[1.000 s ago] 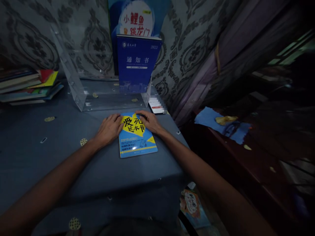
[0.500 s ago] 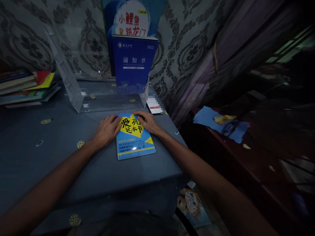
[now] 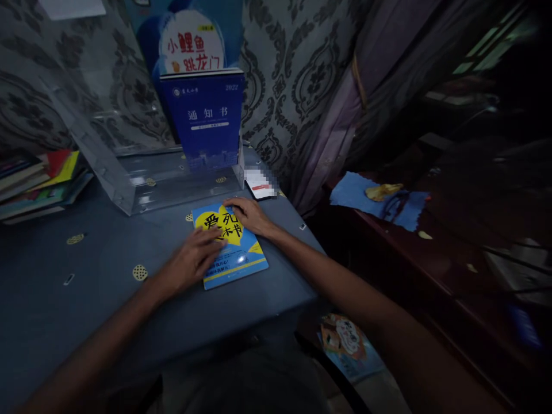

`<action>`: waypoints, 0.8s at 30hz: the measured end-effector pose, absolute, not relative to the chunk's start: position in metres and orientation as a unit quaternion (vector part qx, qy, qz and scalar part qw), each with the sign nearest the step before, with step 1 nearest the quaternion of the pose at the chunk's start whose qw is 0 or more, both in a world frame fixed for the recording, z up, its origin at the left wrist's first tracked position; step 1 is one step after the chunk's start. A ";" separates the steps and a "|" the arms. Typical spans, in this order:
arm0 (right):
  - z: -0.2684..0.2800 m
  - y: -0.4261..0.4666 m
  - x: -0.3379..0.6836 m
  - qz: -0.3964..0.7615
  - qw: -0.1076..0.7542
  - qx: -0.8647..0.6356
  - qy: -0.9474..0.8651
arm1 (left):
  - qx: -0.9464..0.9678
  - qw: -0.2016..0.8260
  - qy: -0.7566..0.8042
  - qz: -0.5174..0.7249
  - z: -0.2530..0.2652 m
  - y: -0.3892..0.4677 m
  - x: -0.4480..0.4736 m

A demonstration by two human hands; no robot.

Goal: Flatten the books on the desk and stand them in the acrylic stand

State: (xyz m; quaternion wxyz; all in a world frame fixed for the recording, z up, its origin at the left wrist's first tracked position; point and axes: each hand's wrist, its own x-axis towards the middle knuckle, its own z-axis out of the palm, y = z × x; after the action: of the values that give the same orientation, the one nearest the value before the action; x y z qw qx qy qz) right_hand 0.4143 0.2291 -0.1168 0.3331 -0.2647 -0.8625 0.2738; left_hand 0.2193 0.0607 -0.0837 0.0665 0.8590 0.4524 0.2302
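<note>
A light-blue book with a yellow patch and black characters (image 3: 241,256) lies flat on the grey-blue tablecloth (image 3: 107,299). My left hand (image 3: 192,261) rests flat on the book's lower left part, fingers spread over the cover. My right hand (image 3: 250,215) lies on the book's upper right corner, fingers bent onto the cover. Behind the book stands a clear acrylic book stand (image 3: 129,184) with a dark-blue booklet (image 3: 207,118) upright in its right end and a blue poster-like book (image 3: 190,40) behind that.
A stack of books (image 3: 38,181) lies at the table's left. A small white card (image 3: 259,184) sits by the stand. A dark wooden counter (image 3: 431,270) with a blue cloth (image 3: 362,198) runs to the right. A picture book (image 3: 349,345) lies on the floor.
My left hand slid from the book's upper left edge down onto its lower left cover. The view shifted, so everything sits further left. My right hand stays at the upper right corner.
</note>
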 end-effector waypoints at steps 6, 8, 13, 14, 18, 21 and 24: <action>-0.115 0.231 0.418 0.316 0.340 -0.261 -0.847 | 0.888 0.118 0.387 0.217 -0.070 0.051 0.240; -0.113 0.233 0.421 0.368 0.338 -0.248 -0.830 | 0.890 0.106 0.394 0.202 -0.070 0.076 0.238; -0.108 0.239 0.427 0.477 0.345 -0.230 -0.775 | 0.864 0.054 0.472 0.165 -0.073 0.141 0.234; -0.108 0.240 0.428 0.484 0.345 -0.231 -0.770 | 0.865 0.049 0.474 0.158 -0.073 0.148 0.235; -0.105 0.238 0.430 0.494 0.341 -0.225 -0.768 | 0.895 0.066 0.417 0.145 -0.070 0.144 0.246; -0.102 0.237 0.431 0.482 0.344 -0.220 -0.775 | 0.922 0.097 0.352 0.131 -0.065 0.124 0.255; -0.100 0.236 0.432 0.470 0.341 -0.222 -0.783 | 0.938 0.112 0.310 0.108 -0.062 0.102 0.262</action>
State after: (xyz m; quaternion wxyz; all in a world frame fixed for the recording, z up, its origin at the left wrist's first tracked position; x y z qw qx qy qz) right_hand 0.4317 0.2360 -0.0998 0.3414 -0.2218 -0.7831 0.4701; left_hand 0.2622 0.1019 -0.0616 0.1122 0.9378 0.3104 0.1080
